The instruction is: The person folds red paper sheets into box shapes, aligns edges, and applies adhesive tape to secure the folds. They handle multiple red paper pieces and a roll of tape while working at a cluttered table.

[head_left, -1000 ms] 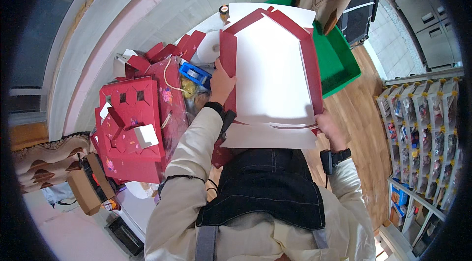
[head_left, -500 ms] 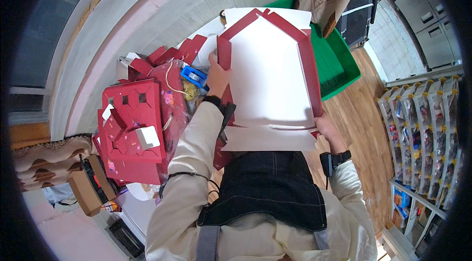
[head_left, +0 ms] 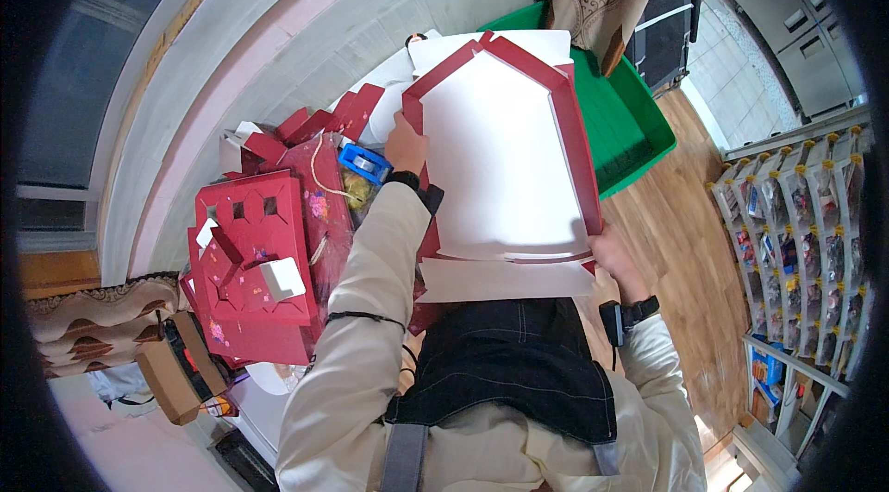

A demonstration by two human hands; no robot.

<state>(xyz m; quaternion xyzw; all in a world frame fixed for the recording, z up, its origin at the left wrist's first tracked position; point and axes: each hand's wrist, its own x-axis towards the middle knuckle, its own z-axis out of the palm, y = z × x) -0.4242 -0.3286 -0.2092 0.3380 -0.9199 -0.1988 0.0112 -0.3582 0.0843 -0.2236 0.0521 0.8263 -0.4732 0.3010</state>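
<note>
White house-shaped card panel (head_left: 505, 158), red-edged, in both hands

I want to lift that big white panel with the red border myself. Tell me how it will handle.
The white panel probably stays fairly stiff: it looks flat between the left hand and the right hand. It looks light for its size, thin like card. Being so broad, it may sway or catch air, so two hands seem wise.

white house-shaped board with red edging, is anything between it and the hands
Nothing visible. The left hand grips the left edge of the white house-shaped cardboard panel with red edging directly, and the right hand holds its lower right corner. The blue tape roll lies beside the left hand, not between.
</note>
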